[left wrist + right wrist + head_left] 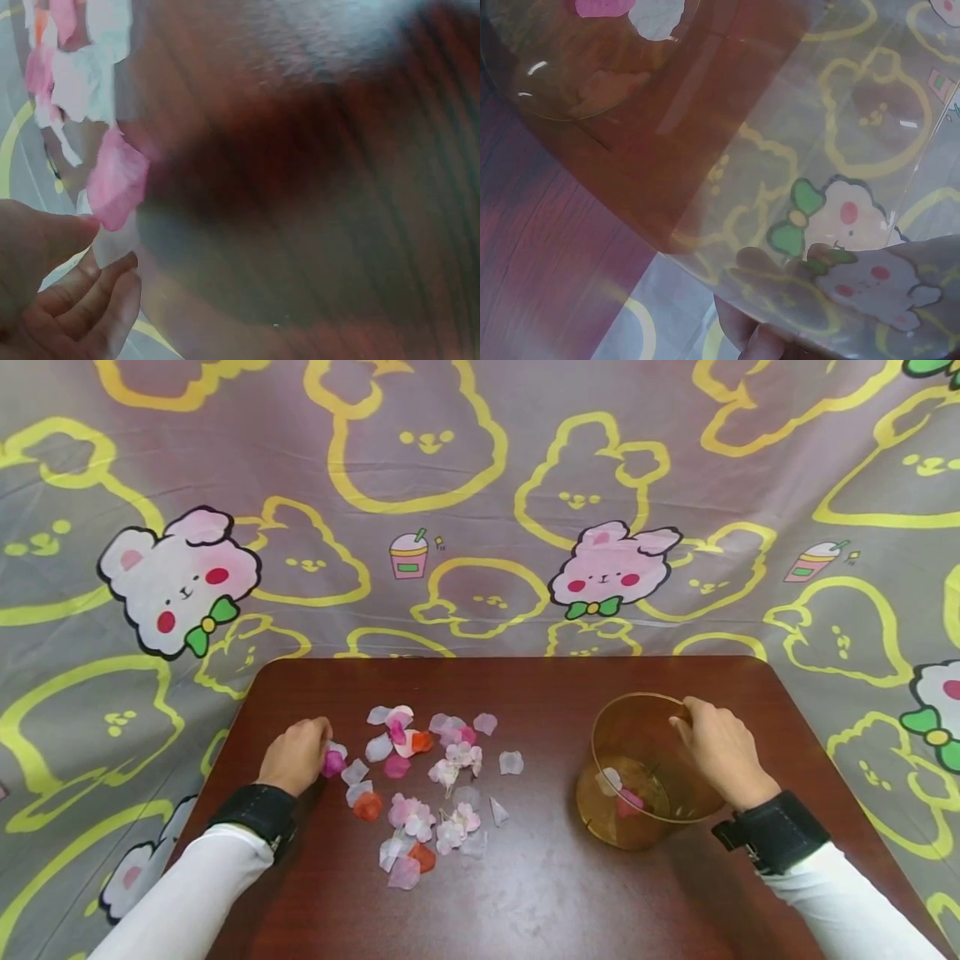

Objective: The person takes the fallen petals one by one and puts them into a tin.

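Amber plastic cup [637, 777] is grasped at its rim by the right hand [718, 752], petals dimly seen inside. A magenta petal [333, 763] is pinched by the left hand [297, 755] beside the scattered petals [427, 793] on the desk [555, 893]; fingertips are partly hidden.

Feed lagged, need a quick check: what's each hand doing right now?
Left hand: pinching a magenta petal at the edge of the petal pile.
Right hand: gripping the rim of the amber cup.
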Available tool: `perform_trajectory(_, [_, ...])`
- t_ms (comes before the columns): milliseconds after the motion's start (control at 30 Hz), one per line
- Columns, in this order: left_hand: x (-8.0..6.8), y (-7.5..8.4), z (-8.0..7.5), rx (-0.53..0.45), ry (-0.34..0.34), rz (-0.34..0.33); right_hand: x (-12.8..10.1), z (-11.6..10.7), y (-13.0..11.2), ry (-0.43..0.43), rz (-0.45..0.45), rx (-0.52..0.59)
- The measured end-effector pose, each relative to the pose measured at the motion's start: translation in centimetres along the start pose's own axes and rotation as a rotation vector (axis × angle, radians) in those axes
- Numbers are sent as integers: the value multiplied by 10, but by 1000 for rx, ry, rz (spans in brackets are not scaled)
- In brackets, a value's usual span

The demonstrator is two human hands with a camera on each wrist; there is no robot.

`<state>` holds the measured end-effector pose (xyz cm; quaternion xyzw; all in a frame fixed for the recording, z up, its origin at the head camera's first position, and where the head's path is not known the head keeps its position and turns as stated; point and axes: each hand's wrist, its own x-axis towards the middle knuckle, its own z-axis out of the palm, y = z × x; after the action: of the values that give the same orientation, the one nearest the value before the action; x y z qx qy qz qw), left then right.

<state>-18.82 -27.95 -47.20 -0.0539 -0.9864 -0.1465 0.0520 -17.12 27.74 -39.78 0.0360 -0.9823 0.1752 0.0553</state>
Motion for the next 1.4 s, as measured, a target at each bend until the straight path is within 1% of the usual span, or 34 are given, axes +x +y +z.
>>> perform_trajectory(100, [-2, 0, 3, 30, -10, -4, 0, -1, -1, 1, -2, 2])
perform_trajectory(300, [-2, 2, 6, 81, -55, 3, 0, -2, -2, 7, -4, 1])
perform_trajectory(433, [-3, 4, 8, 84, -90, 16, 0, -4, -2, 4, 4, -1])
perform_trajectory(600, [-5, 6, 9, 50, -122, 12, 1, -4, -3, 2, 8, 0])
perform_trajectory(733, [-5, 6, 9, 12, -124, 0, 1, -4, -3, 4, 6, 1])
perform_trajectory(1000, [-6, 1, 10, -31, -86, 25, 2, -3, -3, 5, 9, -3])
perform_trajectory(1100, [-2, 3, 7, -31, -76, 37, 2, -3, -4, 3, 10, -2])
perform_trajectory(1200, [3, 7, -1, -32, -70, 63, 2, -3, -3, -3, 13, 0])
perform_trajectory(1300, [10, 15, -12, -28, -67, 91, 1, -2, -3, -8, 13, 2])
perform_trajectory(1400, [17, 26, -23, -15, -45, 127, 1, -2, -1, -10, 6, 5])
